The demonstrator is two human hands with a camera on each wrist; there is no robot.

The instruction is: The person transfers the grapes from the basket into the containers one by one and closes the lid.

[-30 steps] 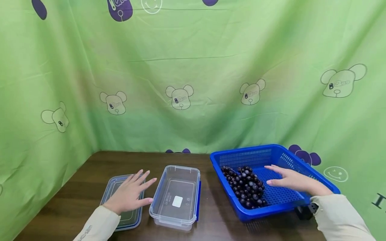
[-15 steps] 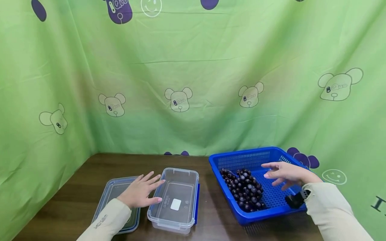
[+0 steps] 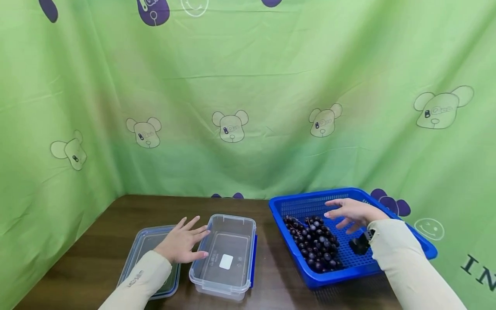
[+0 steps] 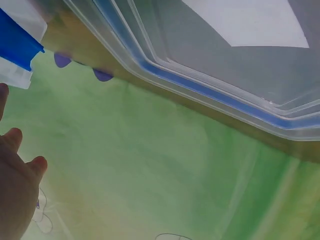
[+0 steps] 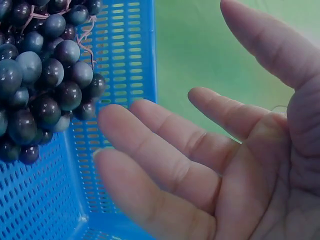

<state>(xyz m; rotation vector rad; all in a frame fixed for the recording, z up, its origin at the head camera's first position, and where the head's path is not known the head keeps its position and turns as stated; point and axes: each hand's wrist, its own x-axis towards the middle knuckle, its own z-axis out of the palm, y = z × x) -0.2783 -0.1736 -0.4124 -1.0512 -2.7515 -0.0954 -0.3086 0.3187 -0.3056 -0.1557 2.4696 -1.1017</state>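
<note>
A bunch of dark purple grapes [image 3: 315, 244] with thin stems lies at the left side of a blue plastic basket [image 3: 310, 280]. Over the basket, just right of the grapes, hovers my right hand [image 3: 354, 212], fingers spread and nothing in them; the right wrist view shows its palm and fingers [image 5: 165, 165] beside the grapes [image 5: 45, 85]. My left hand [image 3: 180, 244] hangs with fingers spread between a clear plastic container [image 3: 228, 241] and its blue-rimmed lid [image 3: 149, 241], overlapping the container's left edge. In the left wrist view only some fingertips show.
A dark wooden table [image 3: 97, 249] carries everything. Behind it and at the sides hangs a green curtain [image 3: 248, 168] with printed bear heads. The container has a blue clip [image 3: 254, 260] on its right side and a white label [image 3: 226, 261] inside its base area.
My right hand has moved left and slightly up over the basket, closer to the grapes. The left hand has shifted a little right toward the container.
</note>
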